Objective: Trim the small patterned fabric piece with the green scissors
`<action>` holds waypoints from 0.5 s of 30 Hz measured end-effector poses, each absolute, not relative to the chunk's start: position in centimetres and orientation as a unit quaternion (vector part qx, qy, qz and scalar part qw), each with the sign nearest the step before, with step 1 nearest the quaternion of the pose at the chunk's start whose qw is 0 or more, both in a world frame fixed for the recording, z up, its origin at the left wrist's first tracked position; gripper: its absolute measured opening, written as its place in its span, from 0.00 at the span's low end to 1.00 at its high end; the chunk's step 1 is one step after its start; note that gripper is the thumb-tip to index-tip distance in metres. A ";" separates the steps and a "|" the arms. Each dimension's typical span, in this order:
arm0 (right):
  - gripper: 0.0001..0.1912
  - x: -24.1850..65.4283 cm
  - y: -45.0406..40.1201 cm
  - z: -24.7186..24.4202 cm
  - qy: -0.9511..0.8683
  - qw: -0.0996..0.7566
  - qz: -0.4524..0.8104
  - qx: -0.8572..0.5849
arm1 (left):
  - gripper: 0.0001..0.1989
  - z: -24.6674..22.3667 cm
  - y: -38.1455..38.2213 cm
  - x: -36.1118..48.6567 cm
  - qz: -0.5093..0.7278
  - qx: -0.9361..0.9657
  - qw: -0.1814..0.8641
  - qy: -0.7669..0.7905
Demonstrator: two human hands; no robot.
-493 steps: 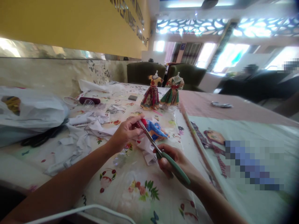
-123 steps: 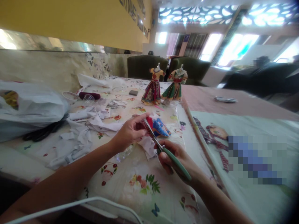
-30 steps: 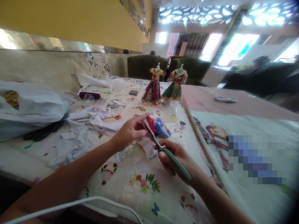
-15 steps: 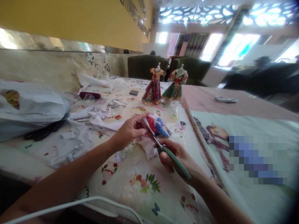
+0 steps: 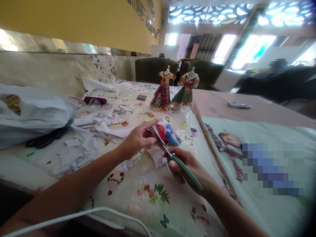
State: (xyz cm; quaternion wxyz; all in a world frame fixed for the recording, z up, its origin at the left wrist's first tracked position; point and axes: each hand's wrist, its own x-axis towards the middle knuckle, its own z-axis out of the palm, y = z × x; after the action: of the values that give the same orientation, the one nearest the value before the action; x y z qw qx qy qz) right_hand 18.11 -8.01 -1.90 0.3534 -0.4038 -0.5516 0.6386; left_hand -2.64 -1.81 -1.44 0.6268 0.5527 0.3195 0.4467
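My right hand (image 5: 184, 164) is wrapped round the green handle of a pair of scissors (image 5: 186, 172), whose blades point up and left. Between the fingers of my left hand (image 5: 139, 138) is a patterned red fabric piece (image 5: 154, 131), and the scissor blades lie along it. Just beyond the blades, a blue patterned fabric piece (image 5: 172, 135) rests on the table beside red cloth. A white scrap (image 5: 158, 156) lies under the hands. How far the blades have gone into the fabric is hard to make out.
Two small dress forms in costumes (image 5: 161, 90) (image 5: 188, 89) stand behind my hands. White paper scraps (image 5: 84, 141) and a plastic bag (image 5: 34, 115) lie to the left. Fabric strips (image 5: 235, 158) lie on the right. A white cable (image 5: 106, 209) crosses the near edge.
Both hands stay almost in place. The scissor handle has shifted very slightly toward the right, and the blades look closer together.
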 end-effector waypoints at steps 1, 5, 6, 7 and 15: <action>0.30 18.1 -8.0 -1.9 -0.548 0.354 0.640 -0.406 | 0.39 -1.5 -1.8 -2.6 0.447 0.552 0.627 0.320; 0.30 18.0 -8.1 -1.7 -0.542 0.355 0.642 -0.411 | 0.39 -1.5 -1.8 -2.6 0.449 0.550 0.625 0.325; 0.30 18.0 -8.1 -1.7 -0.541 0.354 0.641 -0.413 | 0.39 -1.5 -1.8 -2.6 0.449 0.550 0.625 0.324; 0.29 18.0 -8.1 -1.6 -0.541 0.353 0.641 -0.415 | 0.39 -1.4 -1.8 -2.6 0.449 0.551 0.625 0.323; 0.28 18.0 -8.2 -1.4 -0.546 0.348 0.630 -0.429 | 0.39 -1.0 -1.9 -2.6 0.451 0.552 0.612 0.343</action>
State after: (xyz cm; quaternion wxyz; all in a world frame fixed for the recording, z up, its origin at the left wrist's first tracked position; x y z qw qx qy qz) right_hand 17.96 -8.25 -1.41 0.3480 -0.4291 -0.5461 0.6297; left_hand -2.63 -1.93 -0.99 0.6118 0.5519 0.3430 0.4510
